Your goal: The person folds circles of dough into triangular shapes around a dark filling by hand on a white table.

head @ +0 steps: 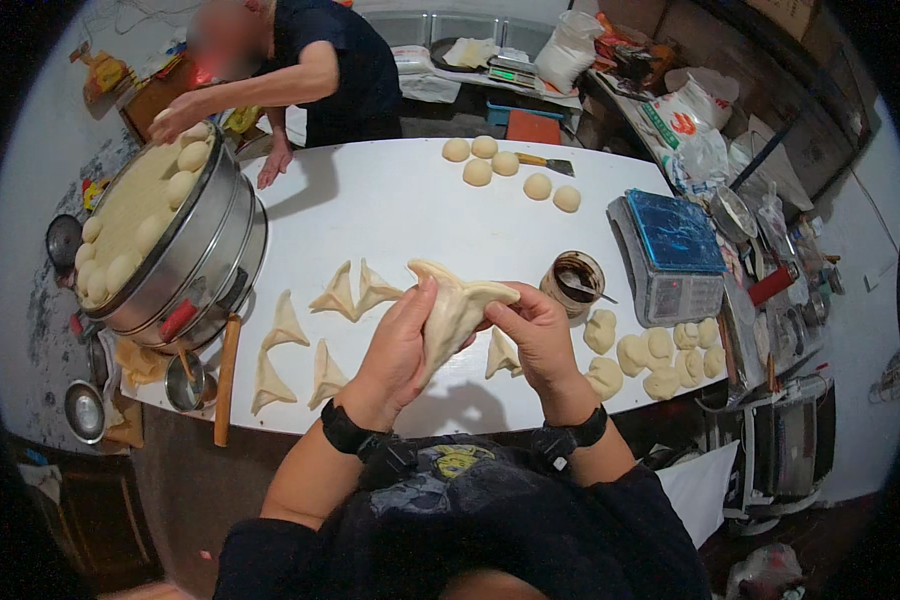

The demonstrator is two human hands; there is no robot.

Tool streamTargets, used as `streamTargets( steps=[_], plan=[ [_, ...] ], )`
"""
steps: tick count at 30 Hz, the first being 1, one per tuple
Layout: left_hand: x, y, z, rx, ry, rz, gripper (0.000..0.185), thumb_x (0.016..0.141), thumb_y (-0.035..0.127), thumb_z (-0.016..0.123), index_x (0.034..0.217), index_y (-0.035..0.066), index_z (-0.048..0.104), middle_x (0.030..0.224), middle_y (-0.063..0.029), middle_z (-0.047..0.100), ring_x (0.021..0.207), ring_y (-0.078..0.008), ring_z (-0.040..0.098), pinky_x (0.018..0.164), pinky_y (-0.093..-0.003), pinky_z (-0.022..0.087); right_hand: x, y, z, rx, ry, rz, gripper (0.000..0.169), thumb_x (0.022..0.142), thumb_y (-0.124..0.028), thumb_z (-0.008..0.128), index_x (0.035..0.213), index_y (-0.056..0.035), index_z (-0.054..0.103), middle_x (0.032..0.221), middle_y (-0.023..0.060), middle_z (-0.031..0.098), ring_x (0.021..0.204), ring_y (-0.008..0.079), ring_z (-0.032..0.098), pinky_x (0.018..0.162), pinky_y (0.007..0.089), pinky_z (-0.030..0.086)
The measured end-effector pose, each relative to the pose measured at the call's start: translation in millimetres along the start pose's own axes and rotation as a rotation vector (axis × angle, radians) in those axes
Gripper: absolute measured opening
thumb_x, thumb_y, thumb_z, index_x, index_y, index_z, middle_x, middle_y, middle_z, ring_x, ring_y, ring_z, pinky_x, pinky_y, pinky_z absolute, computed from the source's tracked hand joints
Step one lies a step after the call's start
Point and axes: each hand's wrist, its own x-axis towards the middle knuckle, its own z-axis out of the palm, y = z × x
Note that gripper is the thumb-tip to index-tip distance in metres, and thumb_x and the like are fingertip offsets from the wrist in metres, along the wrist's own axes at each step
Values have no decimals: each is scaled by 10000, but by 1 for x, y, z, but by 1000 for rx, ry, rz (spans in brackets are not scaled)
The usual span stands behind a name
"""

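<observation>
A folded, three-cornered dough bun [450, 315] is held up above the white table between both hands. My left hand [399, 337] supports its left side, the thumb lying along the dough. With thumb and fingers, my right hand [536, 330] pinches the right corner. More triangular dough buns lie around: a pair [355, 291] just beyond my left hand, others [281, 322] further left, and one [501, 354] partly hidden by my right hand. Right of my right hand sit several dough lumps [645, 352]. A jar of dark filling [572, 281] with a spoon in it stands beyond them.
A steamer stack [187, 262] with round buns stands at the left, beside a rolling pin [227, 382] and a metal cup [187, 382]. Across the table [390, 202], a co-worker [330, 67] leans over the steamer. Dough balls [477, 172], a scraper [547, 163] and a scale [671, 255] lie right.
</observation>
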Motion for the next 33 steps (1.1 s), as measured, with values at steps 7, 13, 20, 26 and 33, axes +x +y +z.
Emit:
streamTargets(
  steps=[7, 13, 20, 26, 33],
  plan=[
    [-3, 5, 13, 51, 81, -31, 475, 1052, 415, 357, 1223, 1, 514, 1113, -134, 645, 952, -204, 683, 767, -275, 581, -4, -12, -3, -554, 20, -396, 207, 894, -99, 676, 1083, -17, 694, 1037, 110, 679, 983, 196, 637, 837, 311, 505],
    [2, 7, 8, 46, 64, -57, 492, 1052, 424, 350, 1245, 1, 513, 1137, -143, 648, 999, -207, 680, 780, -260, 574, -3, -16, -4, -739, 14, -436, 212, 913, -124, 651, 1076, 7, 684, 1054, 115, 666, 951, 197, 633, 848, 298, 481],
    [1, 7, 9, 54, 84, -51, 464, 1054, 412, 353, 1226, 16, 524, 1118, -129, 651, 957, -180, 682, 771, -259, 579, -1, -19, -7, -1071, 30, -628, 235, 879, -106, 678, 1094, -13, 692, 1071, 119, 675, 968, 226, 639, 872, 339, 486],
    [-2, 5, 11, 73, 100, -17, 421, 1062, 381, 346, 1188, 20, 520, 1070, -112, 644, 906, -165, 677, 743, -266, 588, 3, -13, 0, -674, -22, -458, 210, 844, -139, 724, 1040, -62, 719, 1046, 126, 702, 972, 260, 645, 874, 365, 476],
    [-5, 5, 8, 76, 77, -16, 423, 1058, 396, 345, 1192, 38, 526, 1069, -109, 645, 906, -170, 673, 764, -284, 586, 1, -12, 13, -586, 78, -505, 185, 842, -117, 718, 1015, -48, 716, 996, 99, 715, 921, 228, 643, 853, 352, 461]
  ],
)
